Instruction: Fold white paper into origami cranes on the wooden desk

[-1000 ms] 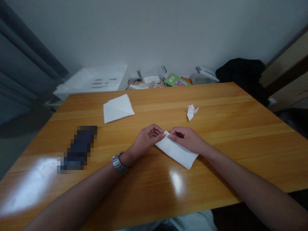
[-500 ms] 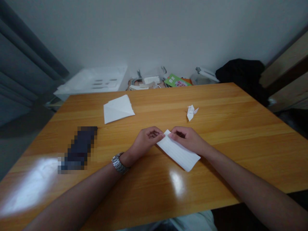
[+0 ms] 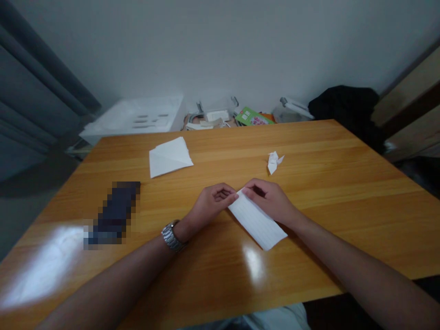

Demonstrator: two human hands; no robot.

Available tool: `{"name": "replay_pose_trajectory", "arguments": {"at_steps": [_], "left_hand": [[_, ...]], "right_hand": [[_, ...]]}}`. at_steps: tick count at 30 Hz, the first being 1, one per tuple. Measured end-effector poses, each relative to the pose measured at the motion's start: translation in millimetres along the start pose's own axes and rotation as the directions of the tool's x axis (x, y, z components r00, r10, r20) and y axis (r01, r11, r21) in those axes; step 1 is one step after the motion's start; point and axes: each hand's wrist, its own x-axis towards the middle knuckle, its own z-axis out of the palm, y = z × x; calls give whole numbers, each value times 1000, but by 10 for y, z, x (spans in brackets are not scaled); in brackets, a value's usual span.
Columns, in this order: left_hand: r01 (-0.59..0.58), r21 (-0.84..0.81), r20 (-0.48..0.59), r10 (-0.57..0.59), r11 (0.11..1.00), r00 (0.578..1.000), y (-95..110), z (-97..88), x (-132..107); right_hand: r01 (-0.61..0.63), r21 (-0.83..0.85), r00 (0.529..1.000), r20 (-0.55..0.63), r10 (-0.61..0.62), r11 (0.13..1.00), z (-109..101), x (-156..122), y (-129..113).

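A white folded strip of paper (image 3: 257, 222) slants across the wooden table, its near end toward the lower right. My left hand (image 3: 217, 201) pinches the strip's far left corner between thumb and curled fingers. At the far right corner, my right hand (image 3: 267, 198) pinches the same end, with its thumb on top; the fingers beneath are partly hidden. Behind my right hand a small folded white paper piece (image 3: 273, 162) sits on the table. Further left lies a short stack of white paper sheets (image 3: 171, 157).
A dark, pixelated flat object (image 3: 115, 211) lies on the left of the wooden table (image 3: 206, 266). Past the far edge are a white foam box (image 3: 137, 114), a green booklet (image 3: 253, 116), a clear plastic bin (image 3: 292, 110) and a black cloth heap (image 3: 343, 103).
The paper strip has turned slightly and its near end has shifted a little down and left. Both hands keep their pinch at its far end, with the fingers slightly readjusted.
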Motion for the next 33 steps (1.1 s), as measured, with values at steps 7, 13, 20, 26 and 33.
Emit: {"name": "replay_pose_trajectory", "arguments": {"at_steps": [7,13,20,26,33], "left_hand": [[73,-148,23,-70,986,997,48,-28,12],[132,-265,25,-131,955,991,99,-18,0],[137,-321,-41,-158,937,987,69,14,8],[121,-327,-61,-149,937,987,42,19,20],[110,-257,-129,-147,960,981,111,55,-3]], "right_hand": [[-5,31,988,-156,9,1000,-31,12,21],[-19,63,978,-207,32,998,-8,-3,4],[-25,58,966,-255,39,998,0,-11,-50],[-34,72,962,-269,53,997,18,3,-20],[-41,28,954,-295,47,999,27,-2,-29]]}}
